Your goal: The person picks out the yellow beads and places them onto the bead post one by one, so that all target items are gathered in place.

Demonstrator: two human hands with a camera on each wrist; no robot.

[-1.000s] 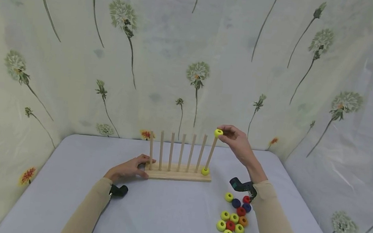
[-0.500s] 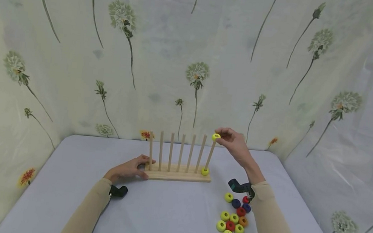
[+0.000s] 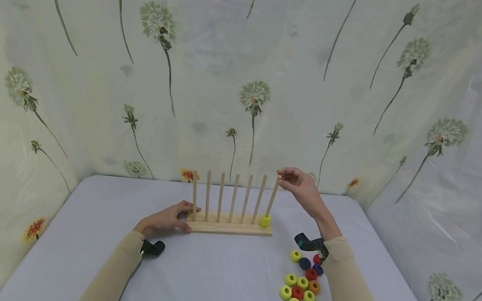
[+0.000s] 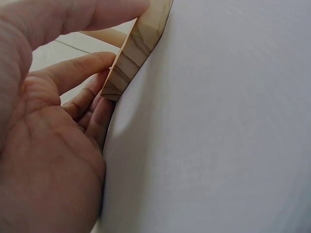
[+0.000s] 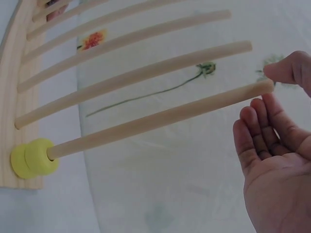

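A wooden peg rack (image 3: 224, 228) stands on the table, with several upright pegs along its base. My left hand (image 3: 169, 217) holds its left end, thumb at the front and fingers behind. The left wrist view shows the base's end (image 4: 131, 60) between that thumb and the fingers. Two yellow beads (image 5: 35, 158) sit stacked at the foot of the rightmost peg (image 5: 160, 120). Around the tip of this peg is my right hand (image 3: 301, 186), fingers loosely bent and no bead between them. In the right wrist view, the right hand (image 5: 279, 165) has its thumb and fingers apart.
Loose beads lie on the table right of the rack, below my right forearm: several yellow ones (image 3: 285, 292), red ones (image 3: 297, 292), dark blue ones (image 3: 305, 263) and an orange one (image 3: 314, 287). A flower-printed curtain (image 3: 203, 92) hangs behind the white table (image 3: 210, 279).
My right hand brought a yellow bead left onto the rightmost peg's tip and let go. The bead dropped onto the one at the bottom. My left hand stayed on the rack.
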